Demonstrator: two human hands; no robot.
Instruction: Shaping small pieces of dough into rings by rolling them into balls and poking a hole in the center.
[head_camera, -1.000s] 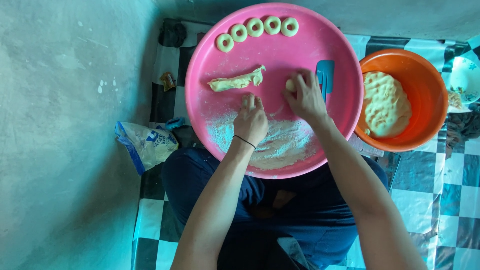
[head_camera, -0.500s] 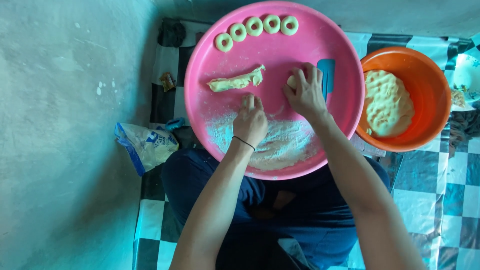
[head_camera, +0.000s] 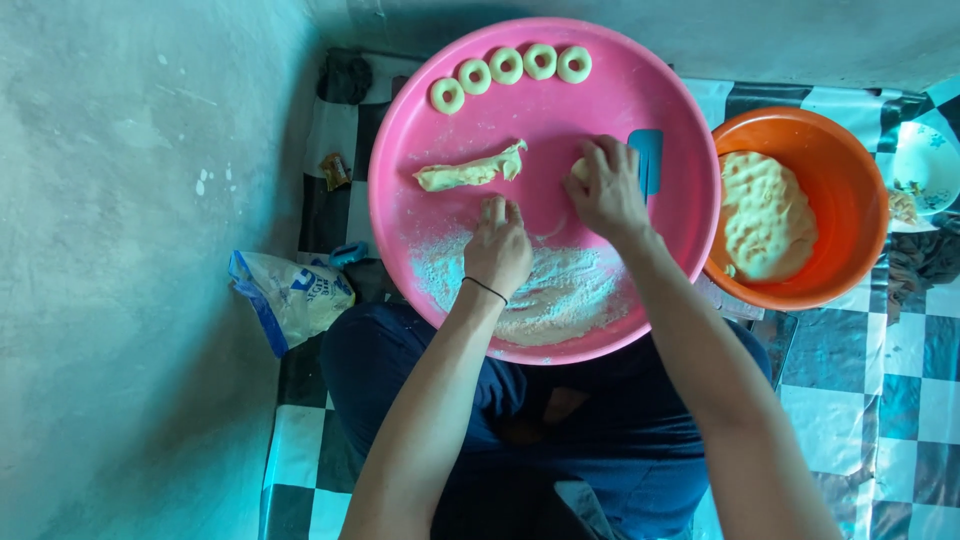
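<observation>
dough piece is pinched in our right hand; our left hand, holding nothing, presses the floured pink tray. we think it may stick and tear, because flour is only nearby.

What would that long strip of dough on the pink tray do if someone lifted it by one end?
The dough strip looks soft and uneven, so it would likely sag and stretch rather than stay stiff. It lies on a bare part of the tray, away from the flour, so it may stick a little.
</observation>
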